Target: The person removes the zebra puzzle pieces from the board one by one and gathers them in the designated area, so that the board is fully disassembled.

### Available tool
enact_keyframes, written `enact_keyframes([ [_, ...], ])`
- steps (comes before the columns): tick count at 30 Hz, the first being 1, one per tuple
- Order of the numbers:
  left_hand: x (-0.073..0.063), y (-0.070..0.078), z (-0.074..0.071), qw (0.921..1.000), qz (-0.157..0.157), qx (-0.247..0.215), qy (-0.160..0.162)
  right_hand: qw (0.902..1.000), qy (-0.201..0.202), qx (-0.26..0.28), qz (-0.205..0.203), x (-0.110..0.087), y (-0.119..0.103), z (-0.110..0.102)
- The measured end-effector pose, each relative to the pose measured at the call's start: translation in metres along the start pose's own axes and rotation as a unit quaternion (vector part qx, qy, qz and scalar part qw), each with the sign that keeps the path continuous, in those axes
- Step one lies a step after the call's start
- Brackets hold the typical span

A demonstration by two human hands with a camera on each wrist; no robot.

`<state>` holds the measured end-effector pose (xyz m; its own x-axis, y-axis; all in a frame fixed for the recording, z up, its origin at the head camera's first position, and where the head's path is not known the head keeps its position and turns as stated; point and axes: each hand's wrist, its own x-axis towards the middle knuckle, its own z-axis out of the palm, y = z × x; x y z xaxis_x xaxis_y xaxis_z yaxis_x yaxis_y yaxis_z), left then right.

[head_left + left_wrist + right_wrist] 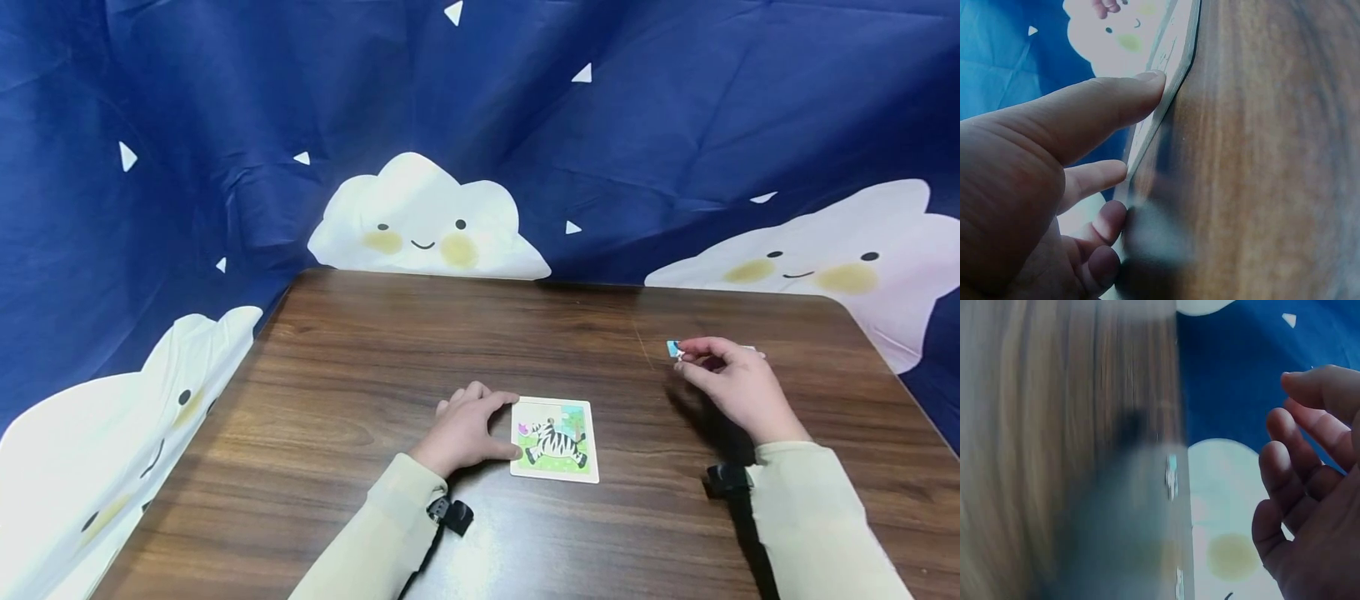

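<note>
A square puzzle board (555, 478) with a zebra picture lies flat on the wooden table, a pale gap at its upper left. My left hand (467, 427) touches its left side, thumb at the lower part and index finger at the upper corner. In the left wrist view the straight thumb (1116, 103) rests on the board's edge (1175, 69). My right hand (731, 385) hovers at the table's right, fingers loosely bent. A small blue puzzle piece (672, 348) shows beyond its fingertips, partly hidden. In the right wrist view nothing lies between the fingers.
Another small flat piece (752, 348) peeks out behind the right hand. The brown wooden table (360, 358) runs back to a dark blue curtain (262, 100) with white clouds. Each wrist wears a black camera, the left camera (452, 512) close to the tabletop.
</note>
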<state>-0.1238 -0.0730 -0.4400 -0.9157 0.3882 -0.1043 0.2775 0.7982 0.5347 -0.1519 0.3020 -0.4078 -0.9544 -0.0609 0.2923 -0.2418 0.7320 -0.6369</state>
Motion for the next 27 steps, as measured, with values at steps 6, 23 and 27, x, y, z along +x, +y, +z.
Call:
enact_keyframes([
  [6, 0.0, -0.001, 0.0, 1.0, 0.0, 0.003, 0.0, 0.9997, -0.009, 0.019, -0.015, -0.004, -0.019, 0.013],
  [23, 0.0, -0.002, 0.0, 1.0, 0.002, 0.007, 0.0, 0.9958, -0.076, 0.041, -0.032, -0.01, -0.061, 0.051],
  [27, 0.001, -0.001, 0.001, 1.0, 0.003, 0.006, -0.001, 0.994, -0.093, 0.043, -0.037, -0.014, -0.063, 0.06],
])
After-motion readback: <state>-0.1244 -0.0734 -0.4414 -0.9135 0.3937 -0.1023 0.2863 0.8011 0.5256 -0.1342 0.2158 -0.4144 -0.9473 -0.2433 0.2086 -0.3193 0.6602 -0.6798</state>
